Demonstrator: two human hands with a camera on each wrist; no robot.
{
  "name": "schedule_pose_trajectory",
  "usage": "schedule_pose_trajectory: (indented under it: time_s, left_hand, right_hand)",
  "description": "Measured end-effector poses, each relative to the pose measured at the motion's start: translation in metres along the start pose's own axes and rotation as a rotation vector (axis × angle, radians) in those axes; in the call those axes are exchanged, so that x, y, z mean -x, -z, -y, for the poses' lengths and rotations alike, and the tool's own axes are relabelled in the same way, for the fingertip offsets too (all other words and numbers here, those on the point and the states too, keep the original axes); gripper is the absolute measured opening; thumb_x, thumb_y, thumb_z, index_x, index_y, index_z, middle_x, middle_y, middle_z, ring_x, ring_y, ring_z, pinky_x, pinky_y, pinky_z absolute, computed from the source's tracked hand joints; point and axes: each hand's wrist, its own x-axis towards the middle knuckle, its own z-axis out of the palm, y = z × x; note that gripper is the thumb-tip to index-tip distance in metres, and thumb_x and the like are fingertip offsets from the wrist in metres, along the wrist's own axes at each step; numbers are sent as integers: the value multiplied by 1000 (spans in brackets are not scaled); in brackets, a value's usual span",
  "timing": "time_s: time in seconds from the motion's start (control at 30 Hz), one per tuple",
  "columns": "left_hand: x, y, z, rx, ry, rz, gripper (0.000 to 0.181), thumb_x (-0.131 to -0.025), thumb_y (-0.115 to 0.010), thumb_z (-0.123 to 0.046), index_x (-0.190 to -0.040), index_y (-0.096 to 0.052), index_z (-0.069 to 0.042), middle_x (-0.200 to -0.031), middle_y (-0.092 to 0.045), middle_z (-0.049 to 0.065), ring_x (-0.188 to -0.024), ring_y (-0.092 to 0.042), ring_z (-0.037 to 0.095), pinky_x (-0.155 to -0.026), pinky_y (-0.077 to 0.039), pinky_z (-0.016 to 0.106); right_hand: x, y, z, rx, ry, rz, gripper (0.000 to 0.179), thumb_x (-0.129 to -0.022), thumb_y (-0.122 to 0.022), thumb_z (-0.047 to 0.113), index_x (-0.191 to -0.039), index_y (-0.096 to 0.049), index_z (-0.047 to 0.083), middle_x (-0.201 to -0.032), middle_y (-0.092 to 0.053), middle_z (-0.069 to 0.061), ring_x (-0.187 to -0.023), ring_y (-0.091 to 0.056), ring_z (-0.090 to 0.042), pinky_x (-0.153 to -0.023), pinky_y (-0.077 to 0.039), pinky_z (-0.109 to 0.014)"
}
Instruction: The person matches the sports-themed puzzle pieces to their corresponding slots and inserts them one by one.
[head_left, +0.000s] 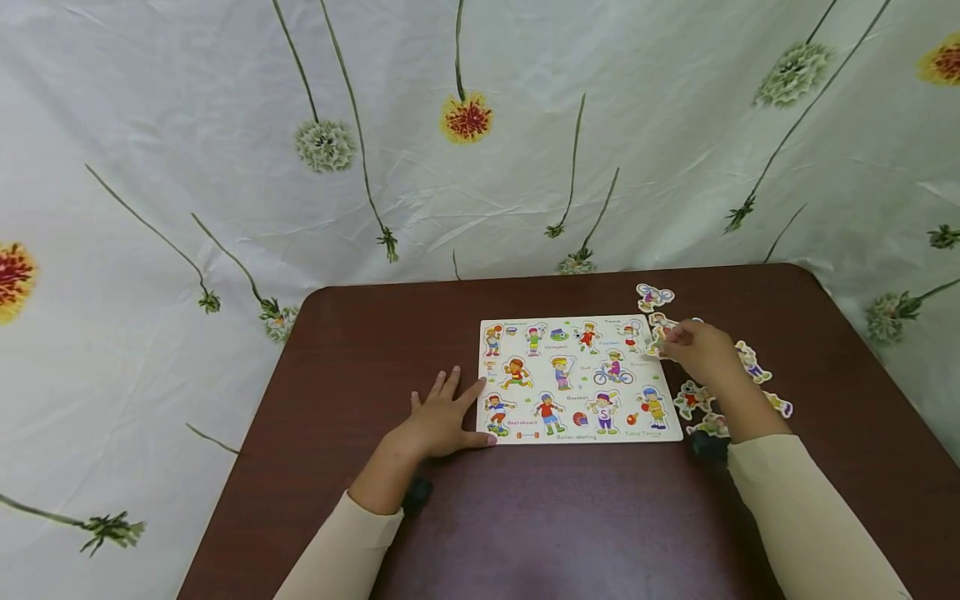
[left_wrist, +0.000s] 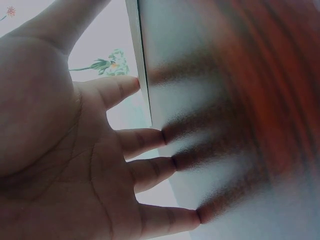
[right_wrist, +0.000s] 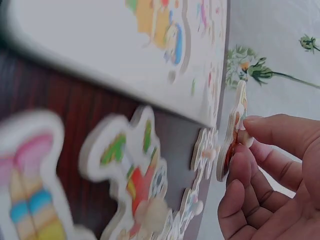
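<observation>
A white puzzle board [head_left: 543,387] printed with children playing sports lies on the dark table. My left hand [head_left: 437,421] rests at the board's left edge, fingers spread, the thumb at its lower left corner. In the left wrist view its fingertips [left_wrist: 186,216] touch down on a surface. Just past the board's right edge, my right hand [head_left: 705,354] pinches a wooden puzzle piece [right_wrist: 231,132] by its small knob, between thumb and fingers. The piece is edge-on in the right wrist view, so its picture is mostly hidden.
Several loose knobbed pieces lie right of the board, among them a cyclist-like piece [head_left: 655,297] at the back, one [head_left: 752,362] beyond the right hand, and a red-shirted figure [head_left: 693,400] below it. A flowered cloth [head_left: 510,200] hangs behind the table [head_left: 360,358].
</observation>
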Motion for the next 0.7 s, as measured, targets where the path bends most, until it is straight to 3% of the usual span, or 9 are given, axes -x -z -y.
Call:
schedule_pose_trajectory:
  time_s: [0.37, 0.7]
  left_hand:
    - [0, -1, 1, 5, -9, 2, 94, -86, -72, -60, -162, -24, -32, -171, -3, 18, -158, -1, 40, -116, -7, 78]
    - [0, -1, 1, -1, -5, -3, 94, -86, -73, -60, -162, -25, -32, -171, -4, 18, -158, -2, 41, -116, -7, 77]
  right_hand:
    - [0, -16, 18, -34, 47, -29, 18, -98, -63, 19, -107, -66, 4, -98, -65, -15, -85, -58, -28, -65, -43, -31]
    - [-3, -32, 36, -80, 119, 12, 21, -98, -64, 15, -113, -72, 3, -104, -68, -16, -95, -64, -30, -72, -47, -32]
